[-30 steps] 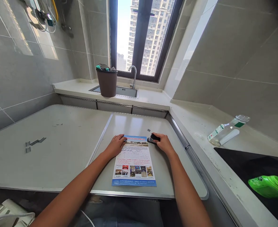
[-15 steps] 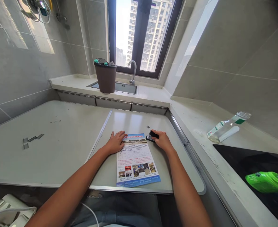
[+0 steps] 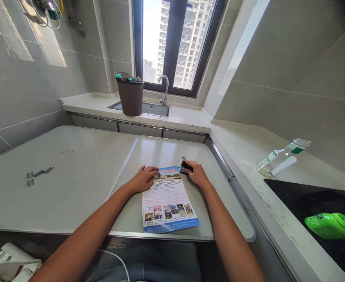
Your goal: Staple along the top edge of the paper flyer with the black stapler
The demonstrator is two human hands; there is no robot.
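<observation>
A printed flyer (image 3: 168, 199) with a blue border lies flat on the white table (image 3: 72, 184) in front of me. My left hand (image 3: 144, 178) presses flat on the flyer's top left corner, fingers spread. My right hand (image 3: 196, 174) grips a small black stapler (image 3: 185, 167) set at the flyer's top right corner. A tiny dark bit (image 3: 184, 158) lies on the table just beyond the stapler.
Metal strips (image 3: 37, 174) lie on the table's left part. A brown bin (image 3: 130, 94) stands by the sink (image 3: 157, 109) and tap under the window. On the right counter lie a clear bottle (image 3: 281, 160) and a green object (image 3: 331, 225) on a black hob.
The flyer has turned slightly and shifted left under my hands. My right hand with the stapler has moved a little left onto the flyer's top right corner.
</observation>
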